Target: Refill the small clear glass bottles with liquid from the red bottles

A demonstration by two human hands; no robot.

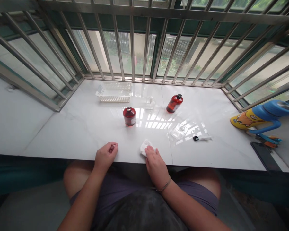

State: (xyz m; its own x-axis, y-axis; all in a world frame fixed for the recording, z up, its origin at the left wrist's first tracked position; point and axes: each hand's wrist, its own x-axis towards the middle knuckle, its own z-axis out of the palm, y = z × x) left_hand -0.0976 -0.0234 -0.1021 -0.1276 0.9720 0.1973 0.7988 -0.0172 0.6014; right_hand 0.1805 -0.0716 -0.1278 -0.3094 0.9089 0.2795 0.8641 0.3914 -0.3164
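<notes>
Marble-patterned countertop (62,138) beneath a barred window (132,48) is being used as the work surface. A folded white tissue (143,150) is being pressed against it at the near edge, its long axis running diagonally from near left to far right, with part of it hidden under the right hand (155,165). That hand is nearer, and its fingers (150,153) are being closed over the tissue. The left hand (106,156) is resting just left of the tissue along the edge, loosely curled, with nothing being held. Farther out, an upright red bottle (129,116) is standing ahead and left of the tissue, and a second red bottle (174,103) is lying on its side ahead and right. A black-tipped brush (196,138) is lying to the right, and a white plastic basket (114,92) is placed against the window.
</notes>
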